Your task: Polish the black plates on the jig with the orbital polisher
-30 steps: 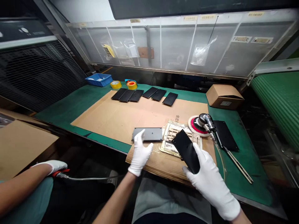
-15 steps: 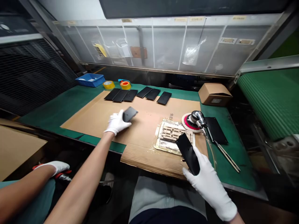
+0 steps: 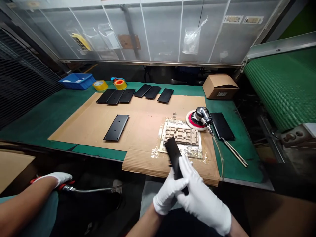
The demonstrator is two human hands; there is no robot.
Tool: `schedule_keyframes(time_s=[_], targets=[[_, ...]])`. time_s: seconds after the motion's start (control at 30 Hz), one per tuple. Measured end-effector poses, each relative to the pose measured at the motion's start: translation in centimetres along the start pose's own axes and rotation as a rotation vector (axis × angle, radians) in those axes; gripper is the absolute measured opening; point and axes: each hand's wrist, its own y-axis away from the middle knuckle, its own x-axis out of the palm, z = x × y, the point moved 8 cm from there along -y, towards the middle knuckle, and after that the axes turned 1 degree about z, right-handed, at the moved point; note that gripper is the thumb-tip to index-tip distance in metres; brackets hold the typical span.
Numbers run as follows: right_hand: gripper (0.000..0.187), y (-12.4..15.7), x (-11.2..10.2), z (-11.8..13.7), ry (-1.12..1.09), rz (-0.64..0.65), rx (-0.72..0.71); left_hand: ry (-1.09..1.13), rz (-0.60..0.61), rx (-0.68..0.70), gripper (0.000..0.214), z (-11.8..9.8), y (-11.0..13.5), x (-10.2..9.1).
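The left hand (image 3: 166,195) and right hand (image 3: 197,194) (both white-gloved) are gripping one tilted black plate (image 3: 173,150), nearer than the slotted block (image 3: 186,135). Beyond that block, a blue bin (image 3: 81,85) is holding something white, far left; a cardboard box (image 3: 219,88) is sitting right.

Held panel (image 3: 172,149) partly hidden by hands (image 3: 201,197); green belt (image 3: 286,89) cropped.

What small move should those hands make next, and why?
Perhaps lower the held panel onto the beige block: the left hand and right hand both hold it near that block, which no panel seems to cover.
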Motion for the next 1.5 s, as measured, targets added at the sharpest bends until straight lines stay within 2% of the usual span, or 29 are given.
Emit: schedule_keyframes(time_s=[0.03, 0.1, 0.13, 0.2, 0.23, 0.27, 0.33, 0.37, 0.43, 0.5, 0.53, 0.6, 0.63, 0.7, 0.77, 0.8, 0.87, 0.93, 1.17, 1.4, 1.5], targets=[[0.077, 0.4, -0.2, -0.5, -0.002, 0.077, -0.025, 0.068, -0.054, -0.033, 0.046, 1.0, 0.1, -0.1], [0.055, 0.9, -2.9, -3.7, -0.023, 0.056, 0.026, 0.158, -0.141, -0.079, 0.032, 1.6, 0.1, -1.0], [0.048, 1.0, -5.5, -6.4, -0.013, -0.072, 0.11, 0.183, -0.146, -0.107, 0.032, 1.4, 0.2, -1.3], [0.049, 1.8, -11.4, -12.5, 0.171, -0.436, 0.318, 0.205, -0.105, -0.172, 0.04, 0.7, 0.4, -1.4], [0.051, 1.9, -13.3, -15.3, 0.324, -0.505, 0.394, 0.213, -0.076, -0.204, 0.045, 0.4, 0.7, -1.2], [0.054, 1.7, -14.1, -18.0, 0.464, -0.474, 0.473, 0.224, -0.05, -0.23, 0.048, 0.2, 1.0, -1.0], [0.055, 1.4, -14.6, -22.8, 0.627, -0.366, 0.602, 0.245, -0.007, -0.262, 0.052, 0.0, 1.6, -0.3], [0.054, 1.2, -14.2, -24.4, 0.643, -0.305, 0.625, 0.254, 0.011, -0.276, 0.053, 0.1, 1.9, 0.0], [0.051, 1.5, -13.3, -25.5, 0.561, -0.254, 0.612, 0.266, 0.029, -0.293, 0.054, 0.5, 2.3, 0.6], [0.053, 2.7, -13.2, -24.3, 0.41, -0.333, 0.609, 0.26, 0.009, -0.287, 0.053, 0.8, 2.6, 0.8], [0.054, 3.7, -13.5, -22.9, 0.332, -0.422, 0.618, 0.242, -0.011, -0.279, 0.053, 0.8, 2.7, 0.8], [0.058, 5.9, -13.9, -18.7, 0.195, -0.607, 0.601, 0.175, -0.058, -0.261, 0.05, 0.6, 2.9, 0.7], [0.056, 6.7, -14.0, -15.9, 0.133, -0.69, 0.539, 0.132, -0.078, -0.25, 0.048, 0.4, 3.0, 0.7], [0.052, 6.7, -12.6, -9.9, 0.047, -0.62, 0.327, 0.043, -0.116, -0.209, 0.045, -0.3, 3.0, 0.7], [0.045, 5.7, -10.2, -4.1, 0.027, -0.43, 0.06, -0.024, -0.144, -0.16, 0.043, -1.1, 3.0, 0.8], [0.044, 5.3, -9.2, -1.7, 0.042, -0.362, -0.068, -0.044, -0.15, -0.146, 0.043, -1.3, 3.0, 0.9], [0.044, 4.6, -8.0, 1.4, 0.104, -0.288, -0.256, -0.067, -0.147, -0.141, 0.045, -1.4, 3.0, 1.2], [0.045, 4.0, -7.8, 2.6, 0.173, -0.285, -0.339, -0.09, -0.147, -0.139, 0.046, -1.5, 3.1, 1.4], [0.042, 3.7, -8.3, 3.1, 0.299, -0.307, -0.374, -0.176, -0.191, -0.126, 0.046, -1.8, 3.9, 1.1], [0.042, 4.7, -6.8, 2.6, 0.326, -0.232, -0.397, -0.095, -0.13, -0.106, 0.053, -1.9, 3.9, 1.6], [0.043, 5.2, -6.1, 2.3, 0.354, -0.212, -0.402, -0.084, -0.154, -0.1, 0.053, -1.9, 4.1, 1.5]])
